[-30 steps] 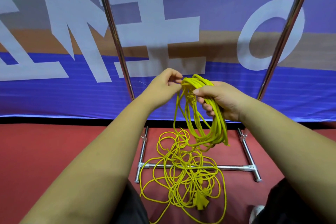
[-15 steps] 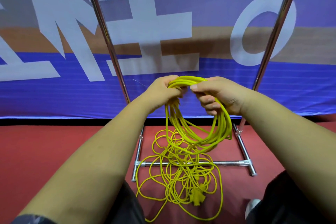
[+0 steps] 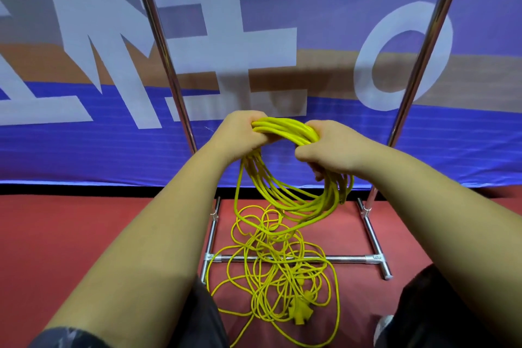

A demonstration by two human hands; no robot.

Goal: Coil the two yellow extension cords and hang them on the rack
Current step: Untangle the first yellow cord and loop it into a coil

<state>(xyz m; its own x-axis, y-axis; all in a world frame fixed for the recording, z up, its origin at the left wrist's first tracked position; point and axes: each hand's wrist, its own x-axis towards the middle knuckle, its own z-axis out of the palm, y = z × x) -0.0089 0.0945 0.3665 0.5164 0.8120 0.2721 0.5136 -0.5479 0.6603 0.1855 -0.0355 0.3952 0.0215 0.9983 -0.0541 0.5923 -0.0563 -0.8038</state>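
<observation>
Both the left hand (image 3: pixel 240 133) and right hand (image 3: pixel 327 150) are gripping, fingers curled, the coiled yellow cord (image 3: pixel 285 130) above the loose cord (image 3: pixel 276 271) lying across the rack (image 3: pixel 339 258) base.

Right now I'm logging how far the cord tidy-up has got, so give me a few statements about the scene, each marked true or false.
1. Both the left hand and the right hand grip the coiled cord. True.
2. The coiled cord hangs on the rack. False: the hands hold it up in front of the rack's uprights.
3. A loose tangle of yellow cord lies on the red floor. True.
4. The loose tangle lies wholly to one side of the rack's base bar. False: its strands cross over the bar.
</observation>
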